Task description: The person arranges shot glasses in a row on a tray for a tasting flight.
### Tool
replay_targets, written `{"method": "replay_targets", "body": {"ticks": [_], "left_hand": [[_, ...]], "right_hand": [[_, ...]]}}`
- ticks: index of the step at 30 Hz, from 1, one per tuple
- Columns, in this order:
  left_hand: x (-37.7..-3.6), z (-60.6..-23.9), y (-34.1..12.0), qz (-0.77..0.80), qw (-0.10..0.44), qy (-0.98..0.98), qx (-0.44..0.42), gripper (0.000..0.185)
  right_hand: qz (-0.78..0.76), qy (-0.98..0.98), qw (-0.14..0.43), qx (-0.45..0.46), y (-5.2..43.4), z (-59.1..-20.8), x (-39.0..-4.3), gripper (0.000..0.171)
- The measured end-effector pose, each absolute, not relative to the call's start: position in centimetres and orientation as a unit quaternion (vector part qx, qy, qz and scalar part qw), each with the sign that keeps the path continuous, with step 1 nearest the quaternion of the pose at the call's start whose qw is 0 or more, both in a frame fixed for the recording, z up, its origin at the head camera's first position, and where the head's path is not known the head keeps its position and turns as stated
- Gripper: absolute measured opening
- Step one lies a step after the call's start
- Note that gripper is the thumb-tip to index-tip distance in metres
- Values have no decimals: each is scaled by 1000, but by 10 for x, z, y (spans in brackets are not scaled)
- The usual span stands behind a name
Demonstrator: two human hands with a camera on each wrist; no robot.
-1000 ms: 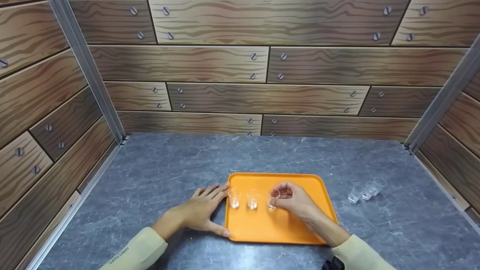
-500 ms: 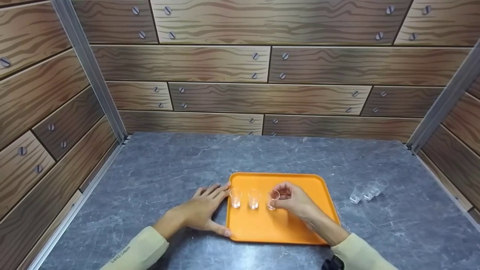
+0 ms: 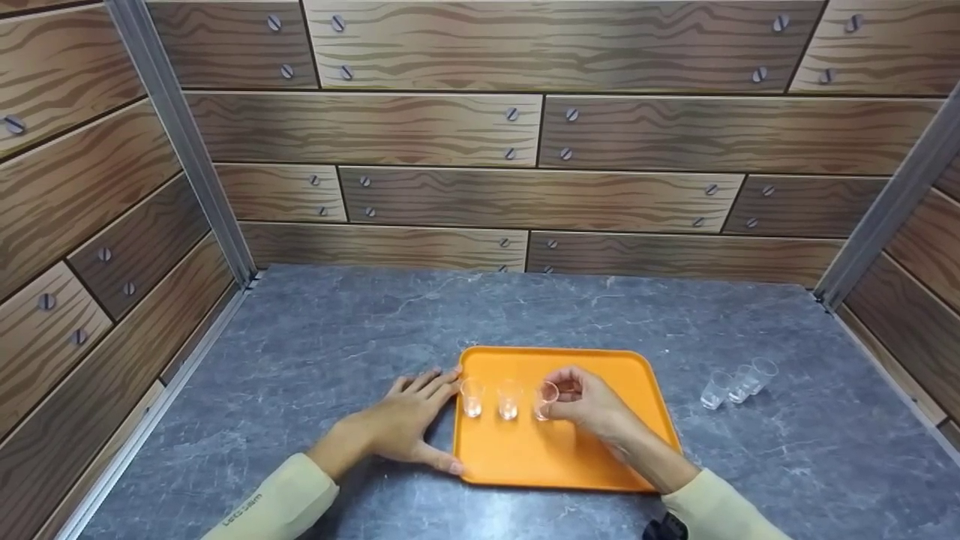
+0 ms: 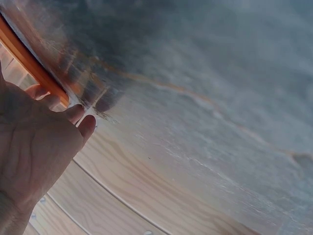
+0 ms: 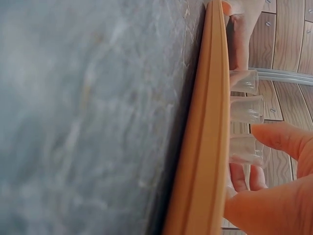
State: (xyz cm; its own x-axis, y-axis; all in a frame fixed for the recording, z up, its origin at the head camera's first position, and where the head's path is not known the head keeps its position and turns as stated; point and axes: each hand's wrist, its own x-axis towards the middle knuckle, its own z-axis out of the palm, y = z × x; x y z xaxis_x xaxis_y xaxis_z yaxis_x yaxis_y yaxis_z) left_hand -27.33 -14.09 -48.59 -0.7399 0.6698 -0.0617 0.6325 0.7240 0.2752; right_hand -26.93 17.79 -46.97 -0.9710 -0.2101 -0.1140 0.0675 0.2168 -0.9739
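My right hand (image 3: 592,409) rests on the orange tray (image 3: 592,465), its fingers curled round the rim of a small clear cup (image 3: 546,400), which stands upright on the tray floor. Just to the left of that cup, between my two hands, stand two more clear cups (image 3: 508,398) in the same row, upright and slightly apart from each other; I cannot tell whether any of them holds anything. My left hand (image 3: 405,424) lies against the tray's left edge, fingers straight along the rim near the far corner and thumb pressed to the near part of that edge, gripping nothing.

Well off to the right of my right hand, three further clear cups (image 3: 739,384) lie nested together on the bare bench (image 3: 315,352).

The bench is grey, stone-patterned, walled on three sides by wood-grain panels (image 3: 525,127) with screw heads and metal corner posts.

My right wrist view shows the tray's rim (image 5: 205,147) edge-on with the three cups (image 5: 247,110) side by side above it, my fingers (image 5: 283,139) at the nearest one. My left wrist view shows only my palm (image 4: 34,147) and a sliver of the tray edge (image 4: 29,61).
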Motion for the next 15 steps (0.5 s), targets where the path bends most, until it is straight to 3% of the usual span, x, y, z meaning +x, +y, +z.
{"method": "replay_targets", "body": {"ticks": [6,15], "left_hand": [[-273,-485,-141,123,81,924,352,122],[-273,-485,-141,124,88,925,349,122]], "right_hand": [[-627,768,117,-62,179,-471,-268,57],[-619,775,117,-52,179,-468,-266,59]]}}
